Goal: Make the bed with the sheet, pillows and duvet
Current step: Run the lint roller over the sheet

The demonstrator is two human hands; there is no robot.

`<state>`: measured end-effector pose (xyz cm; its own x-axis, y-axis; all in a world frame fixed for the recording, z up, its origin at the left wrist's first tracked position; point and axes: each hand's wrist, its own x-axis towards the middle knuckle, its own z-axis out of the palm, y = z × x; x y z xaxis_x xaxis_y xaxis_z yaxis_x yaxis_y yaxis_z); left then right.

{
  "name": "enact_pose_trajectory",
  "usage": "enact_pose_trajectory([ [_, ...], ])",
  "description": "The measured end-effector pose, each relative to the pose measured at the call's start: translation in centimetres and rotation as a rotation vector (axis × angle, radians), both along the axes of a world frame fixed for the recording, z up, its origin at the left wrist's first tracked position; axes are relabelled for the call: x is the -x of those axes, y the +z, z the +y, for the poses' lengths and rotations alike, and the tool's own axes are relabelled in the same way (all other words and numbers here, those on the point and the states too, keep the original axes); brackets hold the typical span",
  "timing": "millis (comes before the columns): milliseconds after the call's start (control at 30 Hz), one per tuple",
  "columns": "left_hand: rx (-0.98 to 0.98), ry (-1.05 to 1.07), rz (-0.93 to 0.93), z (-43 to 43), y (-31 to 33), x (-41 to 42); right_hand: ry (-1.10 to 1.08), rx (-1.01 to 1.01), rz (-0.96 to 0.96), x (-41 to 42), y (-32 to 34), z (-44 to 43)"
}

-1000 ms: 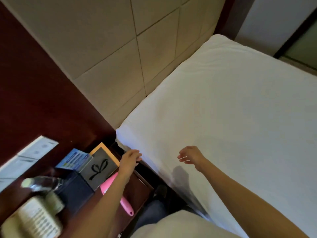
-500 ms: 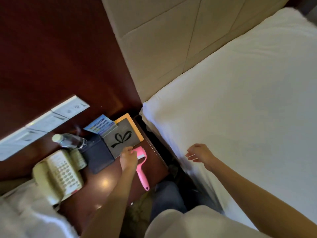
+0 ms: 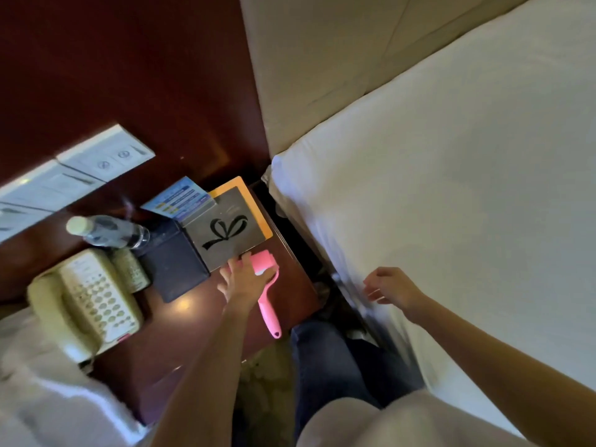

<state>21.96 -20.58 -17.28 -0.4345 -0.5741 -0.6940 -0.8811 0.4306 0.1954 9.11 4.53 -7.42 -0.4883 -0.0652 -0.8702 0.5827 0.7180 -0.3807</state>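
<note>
A white sheet [image 3: 451,195] covers the mattress on the right, smooth over its corner beside the beige headboard [image 3: 316,59]. My left hand [image 3: 242,279] lies with spread fingers on the head of a pink lint roller [image 3: 267,291] on the dark wooden nightstand [image 3: 200,337]. My right hand [image 3: 390,287] hovers at the mattress's side edge, fingers loosely curled, holding nothing. No pillow or duvet can be made out for sure; some white fabric [image 3: 38,401] bunches at the lower left.
The nightstand carries a cream telephone [image 3: 87,301], a water bottle [image 3: 109,232], a dark box [image 3: 174,262], a grey card with a bow [image 3: 225,232] and a blue leaflet [image 3: 180,200]. A switch panel [image 3: 80,169] sits on the wood wall. My legs stand in the narrow gap.
My view swung left toward the nightstand. My left hand went from the mattress corner down onto the pink lint roller. My right hand stayed beside the mattress edge.
</note>
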Motion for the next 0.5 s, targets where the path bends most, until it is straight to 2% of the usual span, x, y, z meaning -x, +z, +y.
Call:
enact_pose_trajectory([
  [233, 0.092, 0.083, -0.128, 1.5, -0.4, 3.2, 0.001, 0.001, -0.012, 0.2, -0.1, 0.9],
  [400, 0.11, 0.14, -0.052, 1.9, 1.7, 3.0, -0.009, 0.031, 0.0, 0.9, 0.5, 1.6],
  [500, 0.041, 0.194, 0.001, 2.6, 3.9, 4.2, -0.034, 0.056, 0.023, 1.3, 1.2, 2.0],
])
